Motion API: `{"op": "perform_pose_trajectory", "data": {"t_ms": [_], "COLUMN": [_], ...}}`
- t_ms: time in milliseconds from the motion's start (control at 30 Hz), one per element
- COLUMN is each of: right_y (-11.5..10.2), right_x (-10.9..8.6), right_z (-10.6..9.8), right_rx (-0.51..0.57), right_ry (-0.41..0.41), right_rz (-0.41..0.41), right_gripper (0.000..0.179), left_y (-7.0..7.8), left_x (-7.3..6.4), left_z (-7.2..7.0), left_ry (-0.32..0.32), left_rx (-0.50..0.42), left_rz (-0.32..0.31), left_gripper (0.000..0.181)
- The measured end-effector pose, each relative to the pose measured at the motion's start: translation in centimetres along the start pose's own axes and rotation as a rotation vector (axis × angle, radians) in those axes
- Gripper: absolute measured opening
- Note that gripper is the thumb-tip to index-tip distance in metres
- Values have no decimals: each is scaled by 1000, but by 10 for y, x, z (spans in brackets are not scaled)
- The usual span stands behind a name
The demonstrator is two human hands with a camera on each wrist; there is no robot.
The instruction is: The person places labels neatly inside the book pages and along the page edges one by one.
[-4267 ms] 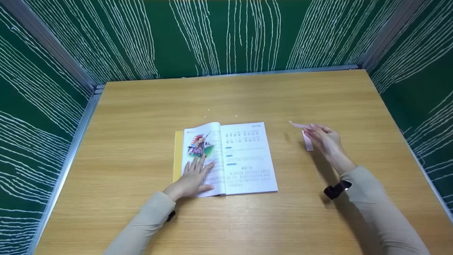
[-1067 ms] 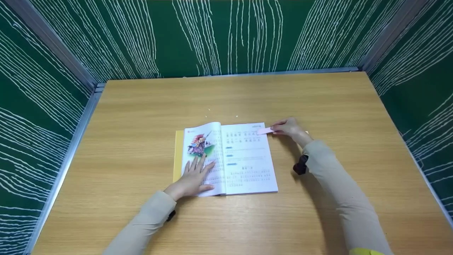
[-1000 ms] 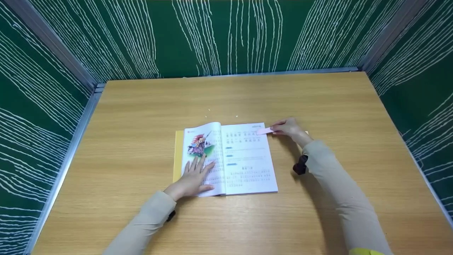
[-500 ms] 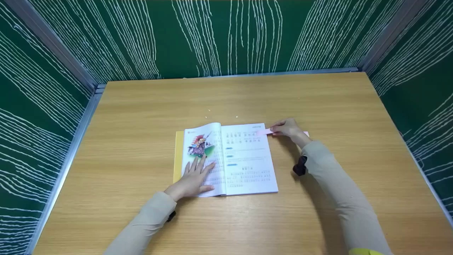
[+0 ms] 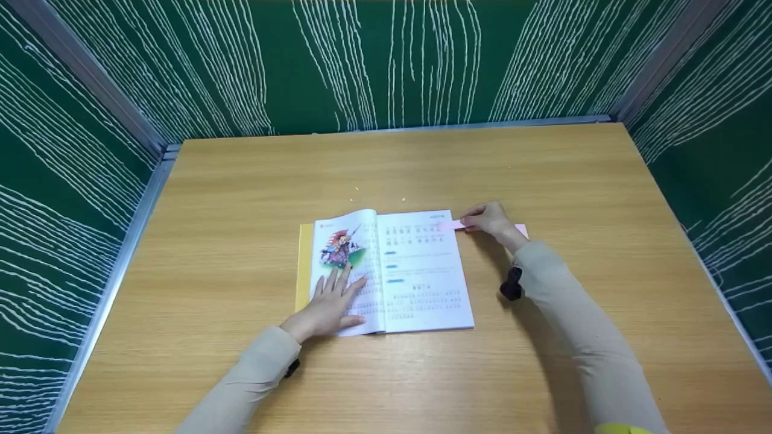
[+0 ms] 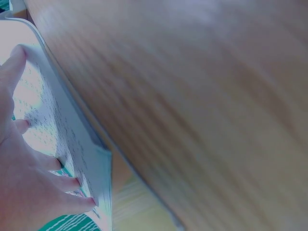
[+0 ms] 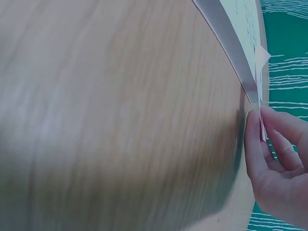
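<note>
**Pink strip overlaps the book's right edge**

Head view: the bench extends well past the book on every side. The right hand pinches the strip, its tip over the page near the upper right corner; a second strip shows beside that wrist. The left hand rests, fingers spread, on the left page.

Left wrist view: bench borders the book's near edge.

Right wrist view: thumb and fingers grip the strip just beside the page edge.

Earliest frame: strip right of the book; left hand unmoved since.
</note>
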State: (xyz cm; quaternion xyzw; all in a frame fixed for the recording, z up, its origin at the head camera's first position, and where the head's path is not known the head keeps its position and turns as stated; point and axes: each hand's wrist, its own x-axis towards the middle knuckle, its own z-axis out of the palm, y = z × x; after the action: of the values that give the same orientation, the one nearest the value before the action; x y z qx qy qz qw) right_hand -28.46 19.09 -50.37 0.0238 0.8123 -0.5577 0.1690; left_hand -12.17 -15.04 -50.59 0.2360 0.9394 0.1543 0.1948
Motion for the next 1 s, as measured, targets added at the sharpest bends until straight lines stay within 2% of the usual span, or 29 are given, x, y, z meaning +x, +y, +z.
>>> {"op": "perform_pose_trajectory", "data": {"t_ms": [100,333,700,1000], "right_y": [0,0,-2,9], "right_x": [-2,-1,-16,-31], "right_z": [0,3,10,21], "right_rx": [-51,-313,-414,-575], "right_ry": [12,80,73,92], "right_rz": [-46,-162,-251,-489], "right_gripper": [18,20,28,29], "left_y": [-1,-1,-1,0], "left_x": [0,1,1,0], "left_z": [1,1,-1,-1], "left_ry": [2,4,-11,-15], "left_rx": [0,12,22,15], "left_rz": [3,22,10,0], "left_gripper": [78,78,78,79]}}
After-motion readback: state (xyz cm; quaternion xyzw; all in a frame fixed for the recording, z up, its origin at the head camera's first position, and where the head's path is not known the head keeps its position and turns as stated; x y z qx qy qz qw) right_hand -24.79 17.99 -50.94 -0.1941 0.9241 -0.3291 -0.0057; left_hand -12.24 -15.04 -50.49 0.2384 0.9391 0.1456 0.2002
